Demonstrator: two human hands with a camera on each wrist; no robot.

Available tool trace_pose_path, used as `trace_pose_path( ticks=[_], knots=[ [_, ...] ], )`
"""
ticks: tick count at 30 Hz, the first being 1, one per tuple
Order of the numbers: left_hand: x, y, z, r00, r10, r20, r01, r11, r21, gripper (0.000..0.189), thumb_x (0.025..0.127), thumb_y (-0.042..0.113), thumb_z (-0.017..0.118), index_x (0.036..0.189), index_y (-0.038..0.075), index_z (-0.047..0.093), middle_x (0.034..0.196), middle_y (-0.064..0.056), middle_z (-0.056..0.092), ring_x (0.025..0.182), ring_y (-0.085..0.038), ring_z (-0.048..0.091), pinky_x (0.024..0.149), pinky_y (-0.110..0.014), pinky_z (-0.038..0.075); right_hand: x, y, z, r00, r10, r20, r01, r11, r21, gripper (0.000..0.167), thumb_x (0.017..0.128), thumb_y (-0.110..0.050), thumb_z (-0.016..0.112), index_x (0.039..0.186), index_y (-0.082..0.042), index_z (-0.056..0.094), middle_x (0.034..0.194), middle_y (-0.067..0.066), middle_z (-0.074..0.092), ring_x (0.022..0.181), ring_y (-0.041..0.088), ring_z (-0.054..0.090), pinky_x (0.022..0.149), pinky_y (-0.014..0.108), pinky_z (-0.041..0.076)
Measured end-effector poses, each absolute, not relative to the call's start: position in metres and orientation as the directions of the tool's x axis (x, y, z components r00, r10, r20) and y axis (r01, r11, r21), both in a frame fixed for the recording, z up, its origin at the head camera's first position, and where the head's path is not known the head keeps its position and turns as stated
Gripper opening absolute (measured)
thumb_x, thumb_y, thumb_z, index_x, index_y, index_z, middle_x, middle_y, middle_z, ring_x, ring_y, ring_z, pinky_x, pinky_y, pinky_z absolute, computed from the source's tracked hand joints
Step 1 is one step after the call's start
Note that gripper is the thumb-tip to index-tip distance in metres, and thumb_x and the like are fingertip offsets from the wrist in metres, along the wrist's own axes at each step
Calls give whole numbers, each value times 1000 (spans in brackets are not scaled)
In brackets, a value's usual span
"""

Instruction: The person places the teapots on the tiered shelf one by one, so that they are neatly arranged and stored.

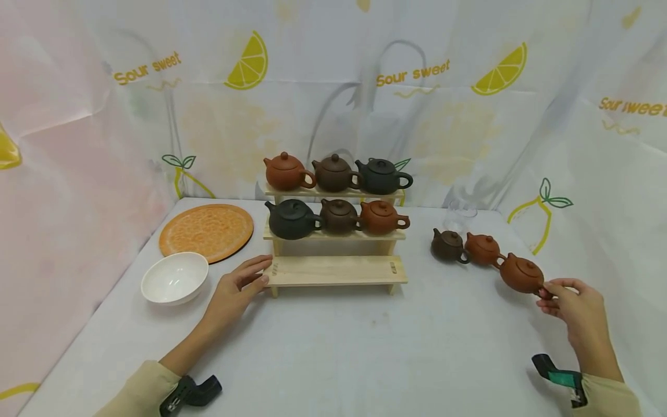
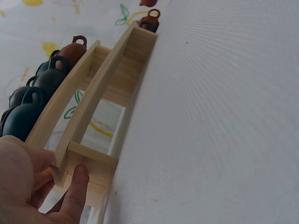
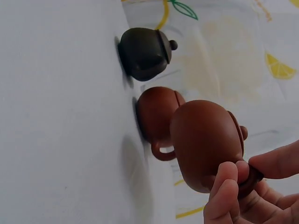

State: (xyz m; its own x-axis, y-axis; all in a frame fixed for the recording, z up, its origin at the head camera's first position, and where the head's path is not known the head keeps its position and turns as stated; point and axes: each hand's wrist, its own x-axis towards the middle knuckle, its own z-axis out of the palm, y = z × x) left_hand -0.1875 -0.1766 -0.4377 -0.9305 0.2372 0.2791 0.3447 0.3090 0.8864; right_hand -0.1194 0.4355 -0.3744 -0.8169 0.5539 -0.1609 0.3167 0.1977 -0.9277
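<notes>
My right hand (image 1: 581, 307) pinches the handle of a reddish-brown teapot (image 1: 521, 274). In the right wrist view this teapot (image 3: 205, 140) is off the table, its shadow below it. Beside it stand another reddish-brown teapot (image 1: 482, 249) and a dark brown teapot (image 1: 448, 246). At the left end of a stepped wooden stand (image 1: 339, 271), my left hand (image 1: 234, 295) grips the lowest shelf's end. In the left wrist view one fingertip (image 2: 81, 172) touches the side support. Six teapots in red, brown and black fill the stand's upper two shelves; the lowest shelf is bare.
A white bowl (image 1: 175, 278) and a round orange-brown board (image 1: 205, 233) lie left of the stand. A clear glass item (image 1: 461, 214) stands behind the teapots on the right. Printed white cloth (image 1: 323, 92) hangs around the white table.
</notes>
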Motion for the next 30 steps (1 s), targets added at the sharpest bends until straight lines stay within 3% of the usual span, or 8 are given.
trace_pose_path(
  ticks=[7,12,16,20,30],
  knots=[
    [-187,-176,-437,-934,235,268,333,305,892,42,105,19,66,143,3,63,154,-10,51,135,-30,52,100,-14,45,-125,421,-361,-881,463,-92,248,289,-925,22,109,-16,52,114,5,49,74,-6,64,61,16,69,60,24,60],
    [-186,-176,-436,-936,233,264,327,299,896,41,105,19,66,143,3,63,154,-10,51,138,-28,49,101,-14,44,-127,411,-351,-929,367,-48,120,175,-977,16,107,-11,56,109,5,52,74,-1,67,59,16,68,58,23,59],
    [-186,-176,-436,-936,232,265,327,298,897,41,105,18,66,143,3,63,154,-10,51,139,-27,48,101,-14,44,-128,403,-344,-956,293,-5,29,80,-996,8,105,-5,59,97,-4,62,75,3,69,58,18,68,57,24,60],
    [-186,-176,-435,-937,231,262,324,295,899,41,105,18,66,143,2,63,154,-11,50,140,-27,47,101,-14,44,-130,394,-336,-970,241,39,-23,67,-997,18,105,-2,58,91,-11,65,76,4,69,58,18,67,57,24,60],
    [-187,-176,-436,-935,236,266,329,295,897,41,105,18,66,143,2,62,154,-11,51,135,-29,52,101,-15,45,-134,375,-320,-988,138,70,-61,73,-995,11,105,-5,61,95,-7,64,77,7,69,61,20,68,60,25,60]
  ],
)
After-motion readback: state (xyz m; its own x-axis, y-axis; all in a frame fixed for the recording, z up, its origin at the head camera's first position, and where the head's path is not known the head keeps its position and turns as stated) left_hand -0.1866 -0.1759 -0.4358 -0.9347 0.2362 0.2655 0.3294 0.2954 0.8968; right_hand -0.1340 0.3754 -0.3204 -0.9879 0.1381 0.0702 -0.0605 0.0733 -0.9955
